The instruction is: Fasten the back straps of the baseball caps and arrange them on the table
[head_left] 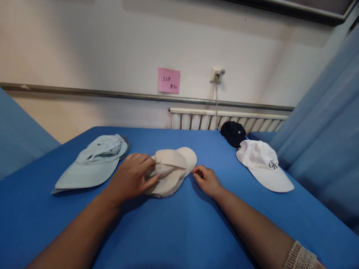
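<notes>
A beige baseball cap (171,172) lies on the blue-covered surface in front of me, its brim pointing to the upper right. My left hand (136,173) grips the left end of its crown, thumb and index finger resting on the cloth; the other fingertips are partly hidden. At the brim's lower right edge, my right hand (206,181) is closed in a pinch on the cap. To the left sits a light blue cap (95,158) stacked over a darker grey one (126,145). A white cap (262,162) with dark letters is at the right, in front of a black cap (232,132).
The blue cover (174,231) spreads under all the caps. Behind it are a white wall with a pink note (168,80), a metal rail (112,94), a radiator (196,120) and a plugged-in cord (216,97). Blue curtains (322,142) hang at both sides.
</notes>
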{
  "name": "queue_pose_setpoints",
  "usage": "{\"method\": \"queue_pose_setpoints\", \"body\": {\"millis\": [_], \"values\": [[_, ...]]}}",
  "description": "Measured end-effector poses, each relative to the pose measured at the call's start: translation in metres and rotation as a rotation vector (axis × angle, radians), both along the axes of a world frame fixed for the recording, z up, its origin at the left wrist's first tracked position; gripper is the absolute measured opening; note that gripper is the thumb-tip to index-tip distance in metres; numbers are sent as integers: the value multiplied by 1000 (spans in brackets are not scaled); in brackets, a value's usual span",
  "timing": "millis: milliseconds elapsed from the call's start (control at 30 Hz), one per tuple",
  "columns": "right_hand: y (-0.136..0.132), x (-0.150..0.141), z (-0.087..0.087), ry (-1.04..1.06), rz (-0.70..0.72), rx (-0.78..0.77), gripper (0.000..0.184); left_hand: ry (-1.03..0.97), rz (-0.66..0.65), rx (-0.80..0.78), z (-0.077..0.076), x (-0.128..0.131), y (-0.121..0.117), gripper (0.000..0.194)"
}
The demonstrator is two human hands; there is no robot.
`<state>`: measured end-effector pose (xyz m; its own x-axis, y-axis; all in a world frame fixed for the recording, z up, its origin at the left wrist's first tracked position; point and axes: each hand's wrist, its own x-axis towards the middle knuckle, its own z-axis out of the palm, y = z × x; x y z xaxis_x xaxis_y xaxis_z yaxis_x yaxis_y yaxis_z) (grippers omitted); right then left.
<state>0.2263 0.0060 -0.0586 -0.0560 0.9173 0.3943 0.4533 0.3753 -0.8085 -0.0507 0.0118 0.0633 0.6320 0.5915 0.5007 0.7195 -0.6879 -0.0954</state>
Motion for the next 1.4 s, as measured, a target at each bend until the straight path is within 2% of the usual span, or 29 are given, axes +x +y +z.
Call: {"method": "queue_pose_setpoints", "body": {"millis": [167,267,433,533,800,1000,1067,1167,1267,1400], "values": [[1,0,-2,38,16,-11,17,50,-29,-65,7,3,-2,17],[2,1,-4,42,2,-9,17,80,-19,-92,5,2,-1,21],[2,2,-5,75,-3,-2,16,157,69,-118,0,0,0,20],[3,2,-5,86,-5,-15,16,171,69,-112,-4,-1,1,23],[4,2,-6,101,-26,-56,15,-39,50,-98,0,-1,-5,25],[11,8,-7,122,-167,-31,16,-237,-25,-117,6,-1,-13,21],[14,12,-8,161,-237,-30,19,-312,-83,-80,6,1,-17,16],[17,16,-7,233,-335,-40,23,-426,-197,71,5,4,-24,5],[19,21,-5,288,-391,-44,25,-476,-281,230,4,6,-32,15],[20,25,-3,334,-371,-72,25,-420,-357,307,3,9,-45,14]]}}
